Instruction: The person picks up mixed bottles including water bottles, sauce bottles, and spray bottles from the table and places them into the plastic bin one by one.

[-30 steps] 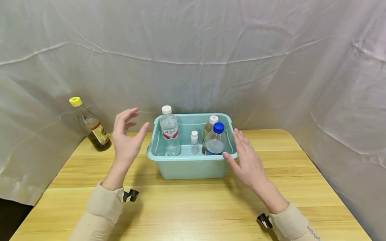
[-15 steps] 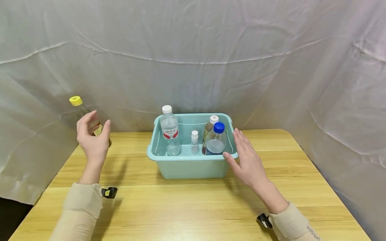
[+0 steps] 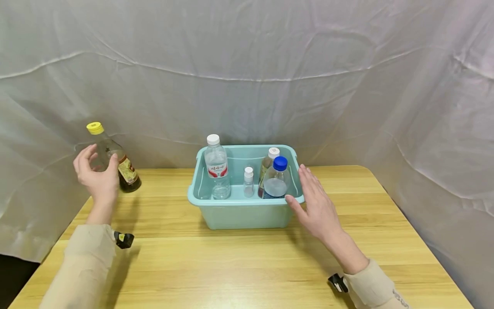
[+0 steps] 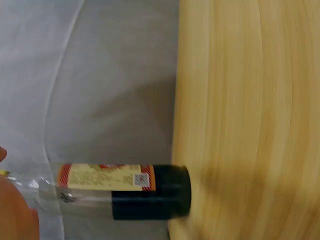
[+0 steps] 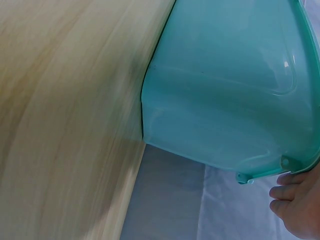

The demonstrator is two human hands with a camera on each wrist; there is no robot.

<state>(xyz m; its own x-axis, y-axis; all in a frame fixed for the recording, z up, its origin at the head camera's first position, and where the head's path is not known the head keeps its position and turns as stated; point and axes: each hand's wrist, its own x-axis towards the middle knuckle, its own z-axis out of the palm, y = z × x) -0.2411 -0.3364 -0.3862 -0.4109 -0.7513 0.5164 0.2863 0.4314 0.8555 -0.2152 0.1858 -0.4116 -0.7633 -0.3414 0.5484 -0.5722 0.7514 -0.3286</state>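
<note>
At the far left of the table stands a dark sauce bottle [image 3: 125,165] with a yellow cap. My left hand [image 3: 98,176] is raised in front and to the left of it, thumb and curved fingers apart, nothing between them. In the left wrist view the sauce bottle [image 4: 135,192] lies sideways across the picture, its label showing, with part of the hand [image 4: 17,210] at its neck end. My right hand [image 3: 318,206] rests with straight fingers along the right rim of a light blue plastic bin [image 3: 247,216]. The right wrist view shows those fingers [image 5: 286,192] at the bin's rim.
Inside the bin stand a clear water bottle [image 3: 218,169] at the left, a small white-capped bottle [image 3: 248,182] in the middle, and a blue-capped bottle [image 3: 277,182] before a brown white-capped one [image 3: 266,167] at the right. Grey cloth [image 3: 247,86] hangs behind the wooden table [image 3: 247,266].
My left hand has moved left, from beside the bin, across the front of the sauce bottle to its left side. The right hand has stayed at the bin's rim.
</note>
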